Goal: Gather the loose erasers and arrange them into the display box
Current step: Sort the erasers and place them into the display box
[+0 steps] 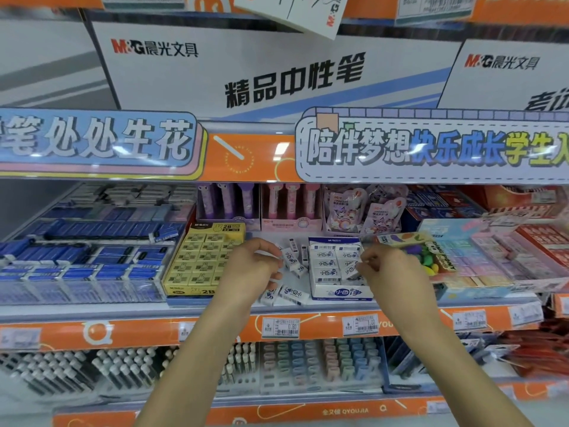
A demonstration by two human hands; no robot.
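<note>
Yellow box (200, 260): well left of the white box (340, 292), it reads "M&G" and "2B", with rabbit prints on every eraser inside.
Left hand (251, 266): just left of the white box, its fingers are curled in and the tips look to be pinching a tilted eraser (289, 258).
Loose erasers (292, 294): a small white scatter on the shelf (215, 309), between the left hand and the white box, some touching its left wall.
White box: the front reads "小白净" and the back flap "M&G". It looks nearly full, with rows packed tight.
Right hand (389, 269): at the right edge of the white box, thumb and fingers are nipped on one eraser (351, 270) held over the right-hand row.
Step in hand: restocking, I'd say, with strays going back into the white box one at a time.
Next move: the right hand needs to line its eraser up flat with a gap and press it in. The left hand's piece would follow, and then the scatter gets gathered.
Price tags: below the white box, one tag (280, 327) shows "0.80" and its neighbour (360, 325) "1.00".
Pack (431, 257): right of the white box, marked "DING PONY", with bright shapes inside.
Overhead: above the white box, a carton (277, 72) reads "M&G晨光文具 精品中性笔".
</note>
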